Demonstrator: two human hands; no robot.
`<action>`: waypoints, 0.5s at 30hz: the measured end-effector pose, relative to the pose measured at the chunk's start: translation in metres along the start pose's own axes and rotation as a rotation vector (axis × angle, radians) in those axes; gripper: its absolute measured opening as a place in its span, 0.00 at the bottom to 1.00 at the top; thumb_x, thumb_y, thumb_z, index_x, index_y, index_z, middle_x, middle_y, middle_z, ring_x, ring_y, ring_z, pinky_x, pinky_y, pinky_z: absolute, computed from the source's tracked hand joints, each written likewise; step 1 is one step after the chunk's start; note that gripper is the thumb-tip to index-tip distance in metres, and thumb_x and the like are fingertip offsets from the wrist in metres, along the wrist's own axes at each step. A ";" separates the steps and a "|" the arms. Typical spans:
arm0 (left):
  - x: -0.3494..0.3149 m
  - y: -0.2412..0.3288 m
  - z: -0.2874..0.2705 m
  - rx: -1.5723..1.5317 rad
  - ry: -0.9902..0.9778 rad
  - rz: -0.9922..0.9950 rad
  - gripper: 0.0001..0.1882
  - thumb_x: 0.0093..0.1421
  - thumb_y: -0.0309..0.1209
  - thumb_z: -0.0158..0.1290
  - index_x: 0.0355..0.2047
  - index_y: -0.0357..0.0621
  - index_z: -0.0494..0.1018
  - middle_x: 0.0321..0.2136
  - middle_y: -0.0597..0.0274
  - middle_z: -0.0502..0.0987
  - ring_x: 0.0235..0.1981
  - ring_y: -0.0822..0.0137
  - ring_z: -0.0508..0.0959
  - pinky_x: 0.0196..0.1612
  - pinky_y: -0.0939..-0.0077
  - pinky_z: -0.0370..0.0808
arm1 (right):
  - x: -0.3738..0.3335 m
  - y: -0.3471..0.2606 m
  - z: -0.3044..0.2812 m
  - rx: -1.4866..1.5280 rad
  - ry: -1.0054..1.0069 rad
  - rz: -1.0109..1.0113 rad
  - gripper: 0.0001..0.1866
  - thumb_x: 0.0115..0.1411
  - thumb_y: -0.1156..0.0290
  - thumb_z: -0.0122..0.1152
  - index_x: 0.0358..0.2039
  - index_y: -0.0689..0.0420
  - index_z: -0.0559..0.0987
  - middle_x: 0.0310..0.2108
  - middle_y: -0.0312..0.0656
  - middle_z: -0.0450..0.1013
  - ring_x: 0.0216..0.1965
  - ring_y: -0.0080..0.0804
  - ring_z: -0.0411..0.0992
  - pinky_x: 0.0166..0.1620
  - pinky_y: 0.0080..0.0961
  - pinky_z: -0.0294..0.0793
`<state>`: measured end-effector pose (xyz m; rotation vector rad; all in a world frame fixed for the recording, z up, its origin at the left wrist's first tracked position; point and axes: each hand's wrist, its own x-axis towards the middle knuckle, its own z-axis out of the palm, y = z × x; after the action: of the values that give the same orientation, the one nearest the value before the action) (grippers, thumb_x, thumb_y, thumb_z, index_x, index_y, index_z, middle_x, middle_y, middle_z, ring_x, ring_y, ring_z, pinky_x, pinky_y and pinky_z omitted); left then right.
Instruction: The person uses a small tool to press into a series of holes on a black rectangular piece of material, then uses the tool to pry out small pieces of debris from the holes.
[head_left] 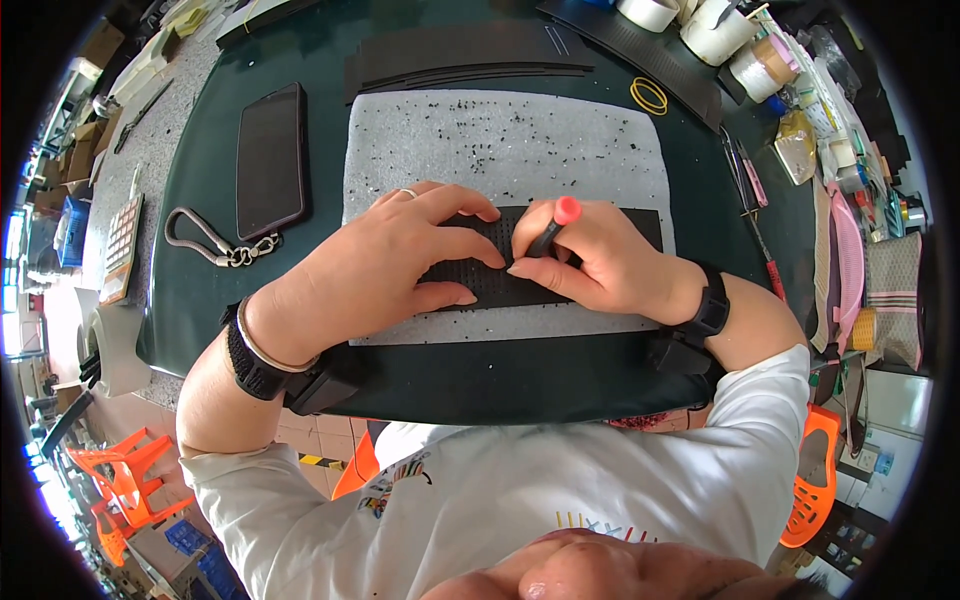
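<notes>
A black strip with rows of small holes [520, 292] lies across a white foam sheet [400, 140] strewn with tiny black bits. My left hand [370, 265] rests on the strip's left part, its fingers spread and its thumb near the front edge. Over the middle of the strip, my right hand [615, 255] is closed around a slim pen-like tool with a black grip and a red end [567, 210]. The tool stands tilted, its red end up. Its tip is hidden by my fingers, so I cannot see exactly where it meets the strip.
Behind the foam lie stacked black sheets [470, 50] and a yellow rubber band [648, 96]. A phone [271, 160] with a wrist strap [200, 235] is at left. Tape rolls [715, 30] and a red-handled screwdriver [772, 272] are at right. A calculator [121, 245] sits far left.
</notes>
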<state>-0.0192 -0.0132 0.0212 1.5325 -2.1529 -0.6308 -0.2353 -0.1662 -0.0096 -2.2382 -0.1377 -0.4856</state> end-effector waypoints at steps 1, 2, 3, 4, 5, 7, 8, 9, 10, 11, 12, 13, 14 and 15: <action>0.000 0.000 0.000 0.001 0.002 -0.002 0.17 0.57 0.30 0.66 0.48 0.52 0.81 0.58 0.62 0.73 0.60 0.53 0.72 0.64 0.59 0.70 | -0.002 0.000 -0.001 0.020 -0.004 0.029 0.07 0.65 0.76 0.67 0.39 0.58 0.76 0.35 0.38 0.76 0.27 0.28 0.72 0.29 0.23 0.71; 0.000 0.000 0.001 0.002 0.003 -0.002 0.17 0.57 0.30 0.66 0.48 0.52 0.81 0.58 0.62 0.73 0.60 0.53 0.72 0.64 0.59 0.70 | -0.004 0.000 -0.002 0.040 -0.007 0.059 0.07 0.65 0.76 0.67 0.39 0.58 0.76 0.35 0.38 0.76 0.27 0.29 0.73 0.29 0.23 0.71; 0.000 0.000 0.001 0.002 0.003 -0.001 0.17 0.57 0.30 0.66 0.48 0.52 0.81 0.58 0.62 0.73 0.60 0.53 0.72 0.64 0.59 0.70 | -0.006 0.000 -0.003 0.059 -0.011 0.089 0.07 0.65 0.76 0.67 0.40 0.57 0.76 0.35 0.38 0.77 0.28 0.29 0.73 0.29 0.23 0.71; 0.000 0.000 0.001 0.003 0.002 0.001 0.17 0.57 0.30 0.66 0.48 0.53 0.81 0.58 0.62 0.73 0.60 0.53 0.72 0.64 0.59 0.70 | -0.006 0.000 -0.002 0.058 -0.010 0.090 0.07 0.65 0.76 0.67 0.40 0.57 0.76 0.35 0.38 0.77 0.28 0.29 0.73 0.29 0.23 0.71; 0.000 0.001 0.000 0.005 0.001 0.004 0.17 0.57 0.30 0.66 0.48 0.53 0.81 0.58 0.63 0.73 0.60 0.53 0.72 0.64 0.59 0.70 | -0.005 0.001 -0.001 0.032 -0.019 0.056 0.07 0.65 0.76 0.67 0.40 0.57 0.76 0.35 0.38 0.77 0.28 0.30 0.73 0.29 0.24 0.72; 0.000 0.001 0.000 0.006 0.000 0.005 0.17 0.57 0.30 0.66 0.48 0.53 0.81 0.58 0.63 0.73 0.60 0.53 0.72 0.64 0.59 0.70 | -0.003 0.002 0.001 -0.021 -0.037 -0.013 0.07 0.65 0.76 0.66 0.40 0.57 0.76 0.35 0.37 0.77 0.27 0.31 0.74 0.29 0.24 0.72; 0.000 0.000 0.001 0.006 0.000 0.002 0.17 0.57 0.30 0.66 0.48 0.53 0.81 0.58 0.63 0.73 0.60 0.53 0.72 0.64 0.59 0.70 | -0.003 0.002 0.000 -0.020 -0.038 -0.013 0.07 0.65 0.76 0.66 0.40 0.57 0.76 0.35 0.37 0.77 0.27 0.31 0.74 0.29 0.24 0.72; 0.000 0.000 0.001 0.006 -0.001 0.000 0.17 0.57 0.30 0.66 0.48 0.53 0.81 0.58 0.63 0.73 0.60 0.53 0.72 0.64 0.59 0.70 | -0.004 0.001 0.000 0.009 -0.033 0.018 0.07 0.65 0.76 0.67 0.40 0.57 0.77 0.35 0.37 0.77 0.27 0.33 0.74 0.29 0.24 0.73; -0.001 -0.001 0.001 0.006 -0.001 -0.003 0.17 0.57 0.30 0.66 0.48 0.54 0.81 0.58 0.63 0.73 0.60 0.53 0.72 0.64 0.59 0.70 | -0.006 0.000 -0.001 0.038 -0.028 0.049 0.07 0.65 0.76 0.67 0.40 0.57 0.77 0.35 0.37 0.77 0.27 0.34 0.74 0.29 0.24 0.73; -0.001 -0.001 0.001 0.006 -0.001 -0.003 0.17 0.57 0.30 0.66 0.48 0.54 0.81 0.58 0.63 0.73 0.60 0.53 0.72 0.64 0.59 0.70 | -0.006 0.000 -0.001 0.067 -0.023 0.080 0.07 0.65 0.76 0.67 0.40 0.56 0.77 0.35 0.37 0.77 0.27 0.35 0.74 0.30 0.25 0.74; -0.001 0.000 0.001 0.005 -0.001 -0.006 0.17 0.57 0.30 0.67 0.48 0.54 0.81 0.58 0.63 0.73 0.59 0.53 0.72 0.64 0.59 0.70 | -0.006 0.001 0.000 0.066 -0.023 0.080 0.07 0.65 0.76 0.67 0.40 0.56 0.77 0.35 0.37 0.77 0.27 0.35 0.74 0.30 0.25 0.74; 0.000 0.000 0.001 0.004 0.000 -0.008 0.17 0.57 0.30 0.67 0.47 0.54 0.81 0.58 0.63 0.73 0.59 0.53 0.72 0.64 0.59 0.70 | -0.007 0.006 0.003 0.062 -0.007 0.015 0.08 0.64 0.76 0.67 0.41 0.56 0.77 0.35 0.37 0.78 0.28 0.36 0.74 0.30 0.25 0.74; 0.000 0.000 0.001 0.002 0.000 -0.010 0.17 0.57 0.30 0.67 0.47 0.54 0.81 0.58 0.63 0.73 0.59 0.53 0.72 0.64 0.59 0.70 | -0.007 0.010 0.007 0.057 0.008 -0.050 0.09 0.64 0.76 0.67 0.43 0.56 0.76 0.35 0.37 0.78 0.28 0.36 0.75 0.30 0.25 0.74; 0.000 0.000 0.001 0.002 0.000 -0.009 0.17 0.57 0.30 0.67 0.47 0.54 0.81 0.58 0.63 0.73 0.59 0.53 0.72 0.64 0.59 0.70 | -0.007 0.012 0.008 0.052 0.024 -0.115 0.10 0.64 0.77 0.67 0.44 0.55 0.76 0.35 0.37 0.78 0.29 0.37 0.75 0.30 0.26 0.75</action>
<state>-0.0203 -0.0131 0.0207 1.5447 -2.1487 -0.6320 -0.2364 -0.1674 -0.0255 -2.1807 -0.2653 -0.5642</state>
